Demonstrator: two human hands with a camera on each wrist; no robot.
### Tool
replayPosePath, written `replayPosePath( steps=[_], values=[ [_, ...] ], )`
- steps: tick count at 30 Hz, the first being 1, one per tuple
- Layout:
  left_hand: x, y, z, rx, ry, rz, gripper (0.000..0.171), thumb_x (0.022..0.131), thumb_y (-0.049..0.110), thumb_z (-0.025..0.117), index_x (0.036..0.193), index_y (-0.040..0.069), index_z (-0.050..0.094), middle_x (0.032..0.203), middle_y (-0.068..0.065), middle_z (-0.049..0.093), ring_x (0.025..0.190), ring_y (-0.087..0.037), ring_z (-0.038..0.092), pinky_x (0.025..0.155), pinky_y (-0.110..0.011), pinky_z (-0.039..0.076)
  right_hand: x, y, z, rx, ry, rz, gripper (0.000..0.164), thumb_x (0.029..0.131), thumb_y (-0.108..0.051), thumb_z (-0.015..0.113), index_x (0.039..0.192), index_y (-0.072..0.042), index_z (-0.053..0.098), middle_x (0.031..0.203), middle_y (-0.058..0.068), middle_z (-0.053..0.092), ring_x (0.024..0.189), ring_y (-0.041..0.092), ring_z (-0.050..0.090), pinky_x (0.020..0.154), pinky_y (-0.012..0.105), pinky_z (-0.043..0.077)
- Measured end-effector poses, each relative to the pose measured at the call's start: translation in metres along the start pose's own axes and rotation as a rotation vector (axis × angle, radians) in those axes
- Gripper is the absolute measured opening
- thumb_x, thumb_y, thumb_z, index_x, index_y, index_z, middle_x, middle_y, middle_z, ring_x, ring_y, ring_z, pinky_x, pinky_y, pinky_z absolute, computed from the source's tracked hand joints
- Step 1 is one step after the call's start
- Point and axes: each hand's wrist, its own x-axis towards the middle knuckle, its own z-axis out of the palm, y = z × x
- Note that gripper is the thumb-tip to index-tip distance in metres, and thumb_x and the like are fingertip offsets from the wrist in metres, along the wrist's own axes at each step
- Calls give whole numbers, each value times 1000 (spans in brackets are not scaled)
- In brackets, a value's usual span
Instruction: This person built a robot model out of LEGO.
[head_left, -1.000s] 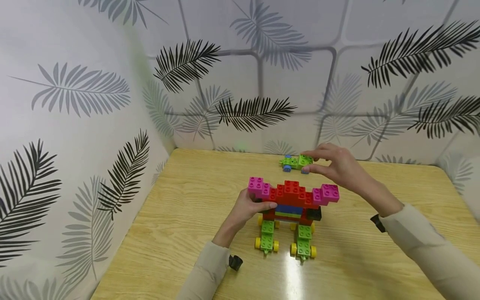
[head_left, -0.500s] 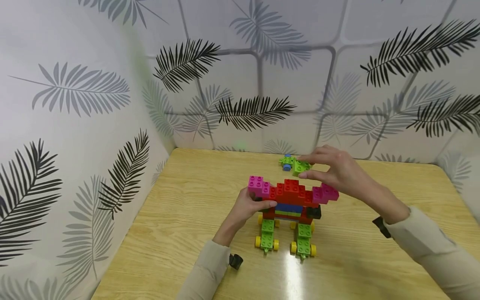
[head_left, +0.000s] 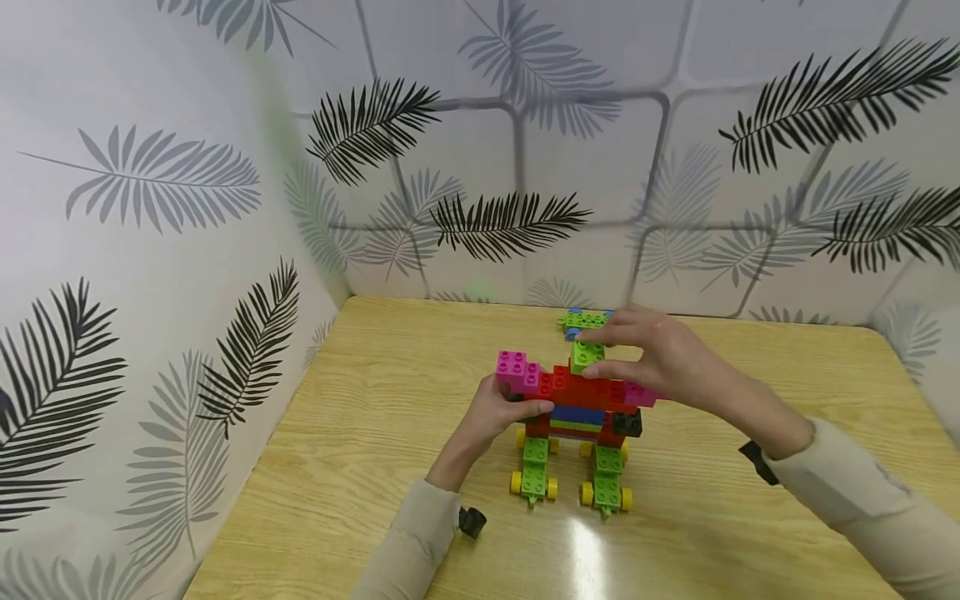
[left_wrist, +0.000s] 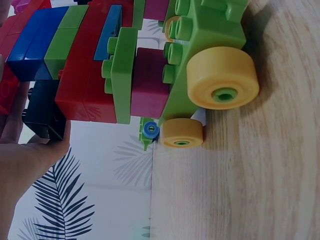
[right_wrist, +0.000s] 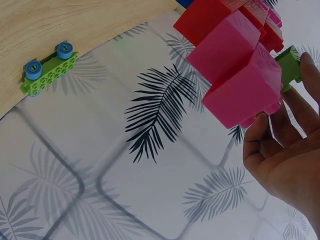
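Note:
A toy brick model (head_left: 577, 421) stands on the table, on two green wheeled bases (head_left: 534, 475) with yellow wheels. Its body stacks red, blue, green and black bricks, and pink bricks (head_left: 513, 367) step out at both upper ends. My left hand (head_left: 491, 417) grips the model's left side, thumb across the front; its fingers go behind. Between thumb and fingers of my right hand (head_left: 648, 358) is a light green brick (head_left: 588, 356), right at the top of the red bricks. In the right wrist view that green brick (right_wrist: 289, 67) shows partly behind the pink bricks.
A green wheeled base (head_left: 585, 320) with blue wheels stands behind the model, near the table's back edge, partly covered by the right hand in the head view. The wooden table (head_left: 360, 417) meets leaf-patterned walls at the back and left.
My right hand has lifted the green brick off the blue-wheeled base and brought it toward me, over the model's top. The left hand has kept its hold on the model.

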Motion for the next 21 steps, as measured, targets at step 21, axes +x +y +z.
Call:
replayPosePath(
  steps=[21],
  values=[
    [0,-1,0,11,10,-1,46,82,20,79,122,9,60,109,-6,67,94,-17,61,79,-30,51,9,-11,2,-128,-60,-22,39,74,-28,84,107,-9,75,86,-2,65,75,12,52,63,29,48]
  ],
)
